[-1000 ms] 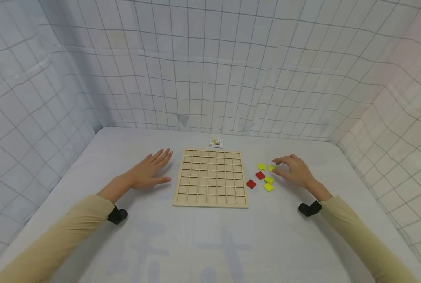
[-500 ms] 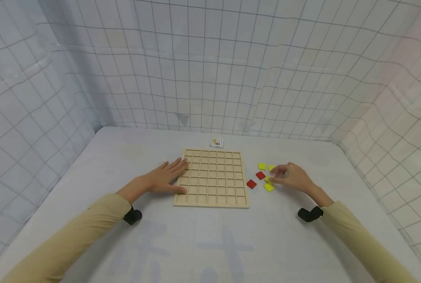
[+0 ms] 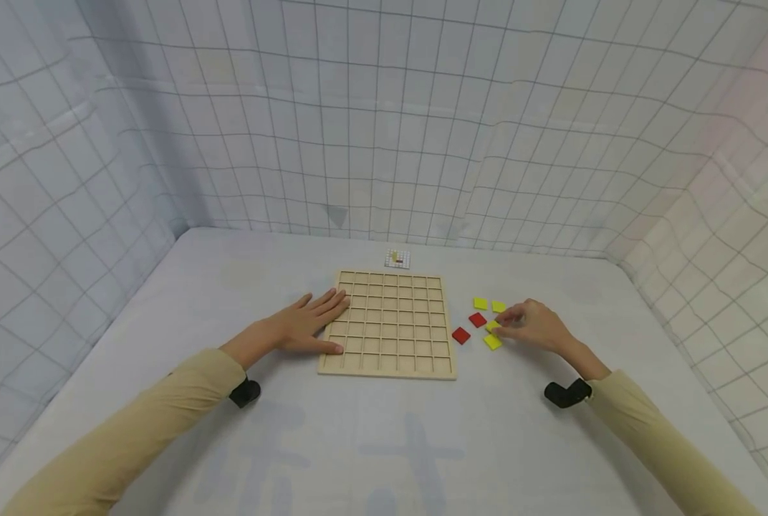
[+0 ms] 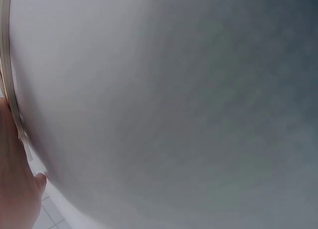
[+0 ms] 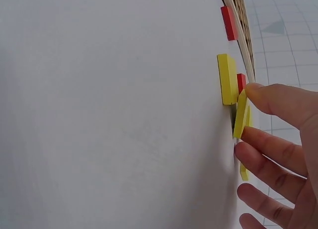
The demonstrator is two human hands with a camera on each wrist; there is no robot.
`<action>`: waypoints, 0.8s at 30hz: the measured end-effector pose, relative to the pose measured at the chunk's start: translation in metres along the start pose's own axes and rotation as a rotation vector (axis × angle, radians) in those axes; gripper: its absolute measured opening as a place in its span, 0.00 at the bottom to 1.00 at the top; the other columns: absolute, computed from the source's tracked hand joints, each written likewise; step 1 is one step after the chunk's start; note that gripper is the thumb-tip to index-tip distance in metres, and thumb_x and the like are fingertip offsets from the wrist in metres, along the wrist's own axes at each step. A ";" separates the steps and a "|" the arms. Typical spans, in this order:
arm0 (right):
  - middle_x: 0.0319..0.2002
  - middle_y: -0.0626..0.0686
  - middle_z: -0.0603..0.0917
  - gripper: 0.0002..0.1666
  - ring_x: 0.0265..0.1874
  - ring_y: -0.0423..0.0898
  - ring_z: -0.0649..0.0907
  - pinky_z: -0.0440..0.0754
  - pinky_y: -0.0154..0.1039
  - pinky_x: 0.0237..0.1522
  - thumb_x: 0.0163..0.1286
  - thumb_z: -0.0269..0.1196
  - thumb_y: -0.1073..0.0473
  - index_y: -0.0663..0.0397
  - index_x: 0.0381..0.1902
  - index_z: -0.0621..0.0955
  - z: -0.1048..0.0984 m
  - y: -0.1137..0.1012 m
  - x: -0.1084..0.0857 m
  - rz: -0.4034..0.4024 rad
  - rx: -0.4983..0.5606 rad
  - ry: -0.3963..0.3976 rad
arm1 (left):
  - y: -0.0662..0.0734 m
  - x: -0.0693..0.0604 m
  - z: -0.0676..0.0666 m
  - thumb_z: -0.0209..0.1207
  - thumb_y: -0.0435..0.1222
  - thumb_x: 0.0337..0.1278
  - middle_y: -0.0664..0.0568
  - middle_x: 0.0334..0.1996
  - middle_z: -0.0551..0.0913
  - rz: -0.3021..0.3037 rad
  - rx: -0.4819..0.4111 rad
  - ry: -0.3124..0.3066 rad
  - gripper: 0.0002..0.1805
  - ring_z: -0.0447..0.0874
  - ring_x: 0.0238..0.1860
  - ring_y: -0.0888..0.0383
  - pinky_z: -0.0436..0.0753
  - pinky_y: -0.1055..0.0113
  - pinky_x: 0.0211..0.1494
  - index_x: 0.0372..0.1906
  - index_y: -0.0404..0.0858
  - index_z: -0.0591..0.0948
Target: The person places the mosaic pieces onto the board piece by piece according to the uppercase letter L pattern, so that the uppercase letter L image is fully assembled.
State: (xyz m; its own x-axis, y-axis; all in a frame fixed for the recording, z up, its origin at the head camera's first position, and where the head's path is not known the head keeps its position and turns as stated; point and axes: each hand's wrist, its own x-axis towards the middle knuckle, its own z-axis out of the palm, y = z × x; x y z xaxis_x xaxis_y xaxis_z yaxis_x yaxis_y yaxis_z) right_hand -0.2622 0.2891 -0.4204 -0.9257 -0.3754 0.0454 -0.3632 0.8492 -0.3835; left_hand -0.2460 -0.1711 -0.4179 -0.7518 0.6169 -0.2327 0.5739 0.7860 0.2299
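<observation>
My left hand (image 3: 306, 325) rests with straight fingers on the left edge of a pale wooden grid board (image 3: 382, 317). The left wrist view catches only part of that hand and the board's edge. Right of the board, my right hand (image 3: 534, 326) pinches a square yellow tile (image 5: 240, 114) between thumb and index finger, and the tile is tilted in the right wrist view. Close by lie two red tiles, one nearer the board (image 3: 461, 335) and one farther back (image 3: 477, 320). A yellow tile (image 3: 493, 342) lies just in front of the pinched one, with two more behind.
A small card (image 3: 397, 259) printed with a coloured grid pattern lies behind the board. White table cloth (image 3: 358, 437) covers the surface. Grid-lined white curtains (image 3: 371, 129) enclose the back and sides.
My left hand has moved right from the table onto the board's left edge. My right hand has come down and closed its fingertips on a yellow tile.
</observation>
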 end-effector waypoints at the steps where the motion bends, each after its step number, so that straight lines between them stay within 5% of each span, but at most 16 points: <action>1: 0.30 0.45 0.87 0.18 0.31 0.40 0.75 0.69 0.33 0.31 0.56 0.70 0.44 0.51 0.37 0.88 0.000 0.000 0.000 0.003 -0.002 -0.003 | 0.000 0.000 0.000 0.50 0.65 0.60 0.45 0.78 0.37 0.002 -0.002 0.003 0.52 0.34 0.78 0.45 0.40 0.38 0.75 0.77 0.41 0.43; 24: 0.34 0.48 0.87 0.17 0.30 0.40 0.78 0.73 0.31 0.30 0.54 0.72 0.49 0.53 0.38 0.87 0.002 -0.001 0.000 0.010 0.066 -0.031 | 0.002 0.000 0.002 0.48 0.66 0.60 0.44 0.78 0.39 0.010 0.025 0.018 0.52 0.36 0.78 0.45 0.42 0.38 0.74 0.77 0.40 0.44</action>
State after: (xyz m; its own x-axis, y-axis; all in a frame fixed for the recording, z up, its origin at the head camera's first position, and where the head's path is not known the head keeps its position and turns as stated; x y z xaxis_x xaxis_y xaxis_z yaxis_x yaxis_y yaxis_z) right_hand -0.2618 0.2872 -0.4215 -0.9253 -0.3789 0.0129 -0.3449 0.8273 -0.4434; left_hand -0.2444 -0.1694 -0.4193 -0.7512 0.6245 -0.2137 0.5894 0.7804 0.2087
